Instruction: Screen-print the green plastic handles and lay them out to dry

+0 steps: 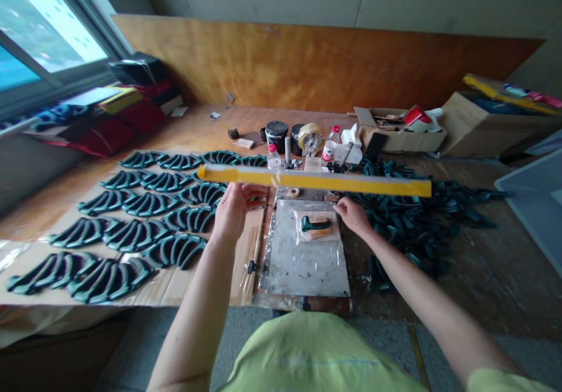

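Note:
A long yellow-edged bar (316, 181), perhaps the front of a frame seen edge-on, spans the view above a grey metal plate (307, 269). Just under its left part is my left hand (235, 207), fingers apart and pointing right; whether it touches the bar is unclear. My right hand (352, 214) is closed near the plate's far right corner, its fingertips pressed together; anything in them is too small to make out. Between the hands, one dark green curved handle-like part (317, 223) lies on a tan block (320, 233) under clear film on the plate.
Rows of overlapping green parts (144, 228) cover cardboard (175, 286) at left. A loose heap (408, 228) of similar parts lies at right. Behind the bar stand black tubs (276, 130), red-capped bottles (328, 149) and a tape roll (309, 137). A grey bin (531, 205) stands far right.

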`<state>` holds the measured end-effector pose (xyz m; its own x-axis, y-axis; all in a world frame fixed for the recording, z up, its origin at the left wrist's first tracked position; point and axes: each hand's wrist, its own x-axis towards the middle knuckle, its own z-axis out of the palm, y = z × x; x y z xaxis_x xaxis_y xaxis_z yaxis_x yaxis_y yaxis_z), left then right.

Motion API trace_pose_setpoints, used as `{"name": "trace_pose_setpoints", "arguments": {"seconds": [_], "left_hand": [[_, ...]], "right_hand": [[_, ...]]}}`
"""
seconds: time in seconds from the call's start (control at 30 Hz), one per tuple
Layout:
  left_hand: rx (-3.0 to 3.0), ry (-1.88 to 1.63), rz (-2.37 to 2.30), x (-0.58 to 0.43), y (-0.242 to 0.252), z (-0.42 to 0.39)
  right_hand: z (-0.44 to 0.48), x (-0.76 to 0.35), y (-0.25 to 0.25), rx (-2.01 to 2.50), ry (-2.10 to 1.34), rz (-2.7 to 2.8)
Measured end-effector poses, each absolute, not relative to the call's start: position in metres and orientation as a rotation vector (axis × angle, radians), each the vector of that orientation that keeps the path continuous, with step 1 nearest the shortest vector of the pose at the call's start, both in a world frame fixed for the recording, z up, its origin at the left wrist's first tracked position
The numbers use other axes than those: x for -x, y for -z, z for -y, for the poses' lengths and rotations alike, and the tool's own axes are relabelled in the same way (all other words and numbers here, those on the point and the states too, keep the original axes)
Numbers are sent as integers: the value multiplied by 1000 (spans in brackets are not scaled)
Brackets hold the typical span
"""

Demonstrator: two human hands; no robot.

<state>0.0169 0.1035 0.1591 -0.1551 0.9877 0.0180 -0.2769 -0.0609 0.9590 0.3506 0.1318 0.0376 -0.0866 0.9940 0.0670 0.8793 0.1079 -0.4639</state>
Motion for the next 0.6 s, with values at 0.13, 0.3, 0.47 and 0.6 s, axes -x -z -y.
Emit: {"name": "trace_pose_setpoints", "arguments": {"seconds": [0.13,0.3,0.47,0.6], "left_hand": [[-866,-1574,-1106,-34,-156,-109],[-659,-864,-1230,-78,-84,-44],[-640,-746,-1317,-65,-28,-9],[-835,-721,-1689,11,-2,-33]], "right_hand": [[-102,-320,-20,1646,-409,2337],[-69,-275,-44,1573,-285,2316],[-23,-264,-45,1243,-504,2467],[-20,-353,-27,1989,-459,2199]]}}
